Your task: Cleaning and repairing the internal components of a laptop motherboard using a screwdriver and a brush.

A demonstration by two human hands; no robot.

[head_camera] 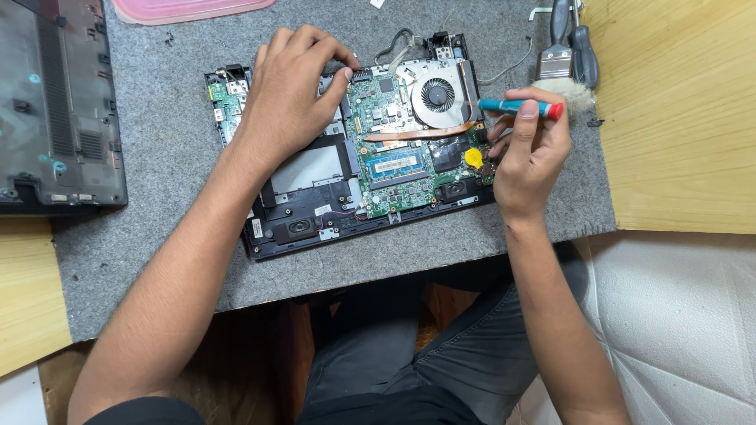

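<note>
Left hand (pixel 287 94) is spread flat, palm down, on the opened laptop (pixel 346 149), fingertips curled at its far edge, nothing gripped. Right hand (pixel 529 149) is closed around a blue screwdriver (pixel 520 107) with a red cap, held crosswise over the laptop's right edge. The laptop is laid near the middle of the grey mat (pixel 157 157), its green board (pixel 402 149) exposed. The removed bottom cover (pixel 59 102) is seen at the mat's left edge. Risks judged: the fan (pixel 437 94) and copper pipe (pixel 417 134) could be scratched if the tip slips; the yellow coin cell (pixel 473 157) could be shorted or knocked loose; loose wires (pixel 398 43) could be snagged by the left fingers.
</note>
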